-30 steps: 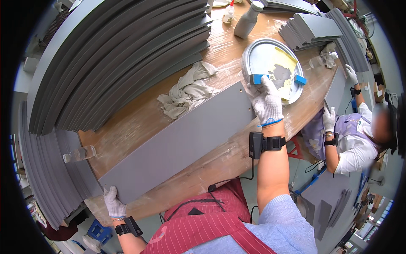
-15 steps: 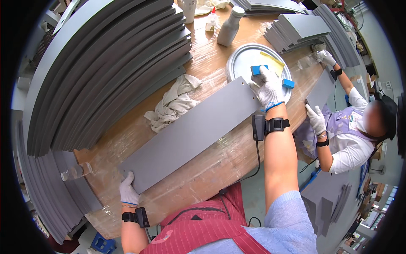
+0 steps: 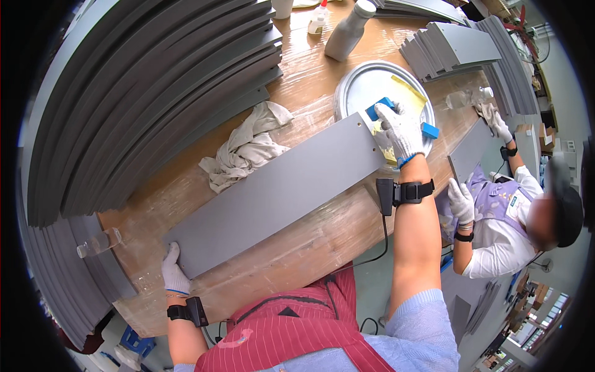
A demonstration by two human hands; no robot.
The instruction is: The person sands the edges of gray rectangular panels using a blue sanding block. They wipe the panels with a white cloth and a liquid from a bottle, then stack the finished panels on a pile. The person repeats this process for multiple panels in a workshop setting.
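A long grey panel (image 3: 273, 198) lies slantwise in front of me, with small holes at its far right end. My left hand (image 3: 175, 271), in a white glove, grips the near left end, thumb on top. My right hand (image 3: 404, 131), also gloved, is closed around a blue block (image 3: 380, 108) just past the panel's far end. Beneath that hand is a round pale metal lid (image 3: 356, 87) with a yellow sheet (image 3: 409, 90) on it. A second blue block (image 3: 429, 130) rests at the lid's right rim.
Tall stacks of grey panels (image 3: 155, 93) stand at left, with a crumpled white rag (image 3: 248, 149) beside them. A grey bottle (image 3: 350, 31) and a red-tipped bottle (image 3: 318, 20) stand behind the lid. Clear bottles lie at both sides. A co-worker (image 3: 508, 211) wipes another panel (image 3: 469, 149) at right.
My right hand, still holding the blue block, has tilted it over the lid. The view has shifted slightly. The co-worker's far hand has come down with a cloth toward their panel.
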